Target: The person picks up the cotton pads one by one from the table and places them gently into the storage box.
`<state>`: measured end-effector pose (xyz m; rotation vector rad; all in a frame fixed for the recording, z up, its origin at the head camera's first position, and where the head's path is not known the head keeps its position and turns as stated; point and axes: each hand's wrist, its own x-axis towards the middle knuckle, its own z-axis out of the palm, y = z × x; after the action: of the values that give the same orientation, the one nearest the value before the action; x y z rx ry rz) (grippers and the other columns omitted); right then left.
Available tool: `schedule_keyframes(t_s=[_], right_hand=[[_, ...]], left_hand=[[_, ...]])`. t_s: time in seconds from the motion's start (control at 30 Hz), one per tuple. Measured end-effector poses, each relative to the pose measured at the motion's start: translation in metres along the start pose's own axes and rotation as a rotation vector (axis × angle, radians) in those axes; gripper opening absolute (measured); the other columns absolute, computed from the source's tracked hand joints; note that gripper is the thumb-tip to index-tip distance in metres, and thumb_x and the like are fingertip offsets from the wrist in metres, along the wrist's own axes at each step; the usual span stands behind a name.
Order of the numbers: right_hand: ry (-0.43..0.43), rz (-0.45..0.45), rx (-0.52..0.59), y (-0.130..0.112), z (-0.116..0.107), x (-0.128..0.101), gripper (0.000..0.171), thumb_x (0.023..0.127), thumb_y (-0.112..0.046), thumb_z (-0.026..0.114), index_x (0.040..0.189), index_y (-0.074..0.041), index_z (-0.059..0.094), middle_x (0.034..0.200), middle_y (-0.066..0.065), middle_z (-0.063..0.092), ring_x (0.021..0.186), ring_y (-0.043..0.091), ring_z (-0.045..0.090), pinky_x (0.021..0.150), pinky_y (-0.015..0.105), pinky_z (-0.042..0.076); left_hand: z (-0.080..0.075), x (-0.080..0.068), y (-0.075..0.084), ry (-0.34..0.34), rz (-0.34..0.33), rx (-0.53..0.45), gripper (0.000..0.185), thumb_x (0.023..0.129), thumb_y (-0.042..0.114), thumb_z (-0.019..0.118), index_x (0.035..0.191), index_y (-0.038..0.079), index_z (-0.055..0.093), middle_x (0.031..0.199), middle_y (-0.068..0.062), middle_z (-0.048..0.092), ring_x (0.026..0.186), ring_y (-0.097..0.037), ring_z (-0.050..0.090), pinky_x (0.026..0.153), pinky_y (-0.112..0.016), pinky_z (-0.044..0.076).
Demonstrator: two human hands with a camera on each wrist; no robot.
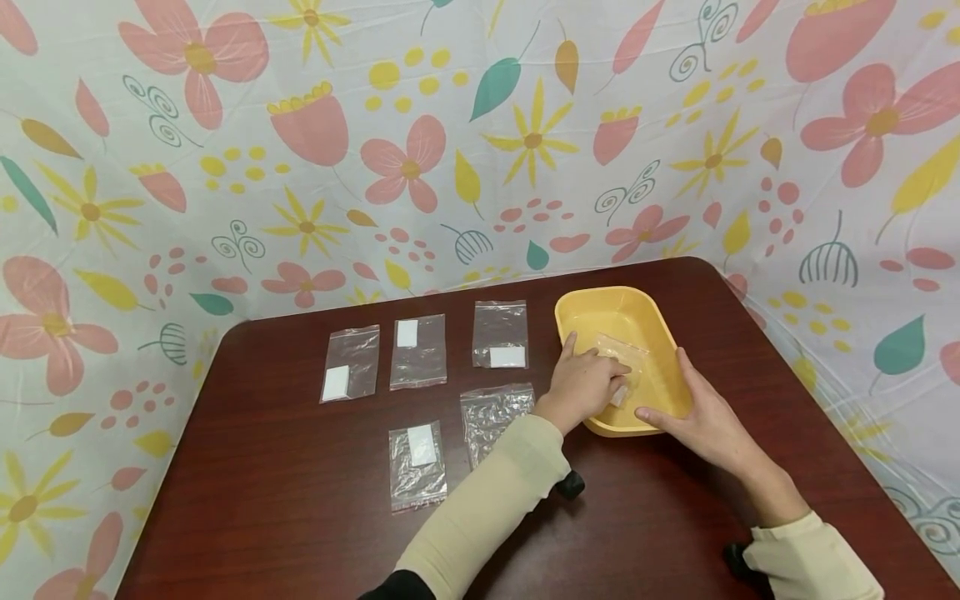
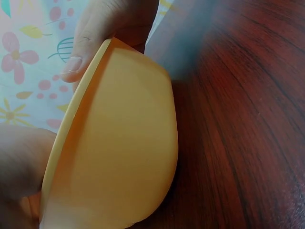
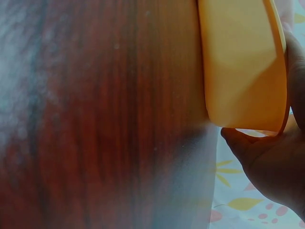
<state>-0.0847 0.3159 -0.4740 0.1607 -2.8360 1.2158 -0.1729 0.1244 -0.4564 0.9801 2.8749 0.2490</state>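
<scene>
My left hand (image 1: 585, 385) is over the near-left corner of the yellow tub (image 1: 651, 319), fingers curled down onto a small clear zip bag (image 1: 624, 358) inside it. Looks like a pinch on the bag's near edge, but I can't tell for sure how tight. My right hand (image 1: 701, 414) is on the tub's near-right rim, thumb over the lip, fingers wrapped round the outside wall, steadying it.

Bag in the tub lies against the near-left inner wall, tilted, with a white card piece showing at its lower end.

Handling guess: the bag is thin film, near weightless, floppy and slick, and crinkles easily. Best hold is a pinch at a corner or along the sealed edge; the card inside gives the only stiff spot. The tub is light rigid plastic and will probably slide on the table (image 1: 300, 517) unless held.

Left of the tub: five more bags (image 1: 418, 352) flat on the table, four with white cards showing, one crumpled just beside my left wrist.
</scene>
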Motion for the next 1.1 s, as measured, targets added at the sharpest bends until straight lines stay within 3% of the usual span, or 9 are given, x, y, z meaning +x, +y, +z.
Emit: schedule_keyframes(t_s=[0.27, 0.57, 0.87, 1.1], right_hand=[[-0.001, -0.006, -0.001, 0.0, 0.0, 0.0, 0.116, 0.088, -0.035, 0.08, 0.159, 0.0, -0.004, 0.162, 0.031, 0.005, 0.145, 0.053, 0.018, 0.111, 0.07, 0.021], [-0.007, 0.001, -0.003, 0.001, 0.0, 0.001, 0.116, 0.088, -0.035, 0.08, 0.159, -0.001, -0.005, 0.163, 0.03, 0.004, 0.145, 0.054, 0.017, 0.111, 0.07, 0.02], [-0.008, 0.021, -0.012, 0.0, -0.001, 0.002, 0.116, 0.089, -0.041, 0.078, 0.16, -0.003, -0.005, 0.164, 0.027, 0.004, 0.145, 0.053, 0.016, 0.11, 0.07, 0.021], [-0.009, 0.038, -0.017, -0.001, -0.001, 0.001, 0.117, 0.088, -0.042, 0.078, 0.16, -0.005, -0.006, 0.164, 0.027, 0.004, 0.146, 0.053, 0.015, 0.11, 0.071, 0.021]], left_hand=[[-0.004, -0.004, -0.003, 0.034, 0.037, -0.002, 0.031, 0.105, 0.042, 0.052, 0.132, 0.043, 0.065, 0.134, 0.025, 0.059, 0.135, -0.01, 0.049, 0.122, -0.048, 0.011], [-0.019, -0.016, -0.016, 0.09, 0.082, 0.021, 0.035, 0.107, 0.043, 0.044, 0.138, 0.04, 0.062, 0.141, 0.018, 0.057, 0.138, -0.01, 0.045, 0.122, -0.047, 0.017], [-0.025, -0.04, -0.056, 0.226, 0.079, -0.098, 0.036, 0.106, 0.038, 0.052, 0.139, 0.029, 0.063, 0.142, 0.007, 0.058, 0.136, -0.017, 0.05, 0.122, -0.049, 0.018], [-0.029, -0.061, -0.096, 0.288, 0.006, -0.163, 0.037, 0.105, 0.034, 0.055, 0.14, 0.023, 0.062, 0.142, 0.003, 0.058, 0.136, -0.021, 0.05, 0.122, -0.049, 0.016]])
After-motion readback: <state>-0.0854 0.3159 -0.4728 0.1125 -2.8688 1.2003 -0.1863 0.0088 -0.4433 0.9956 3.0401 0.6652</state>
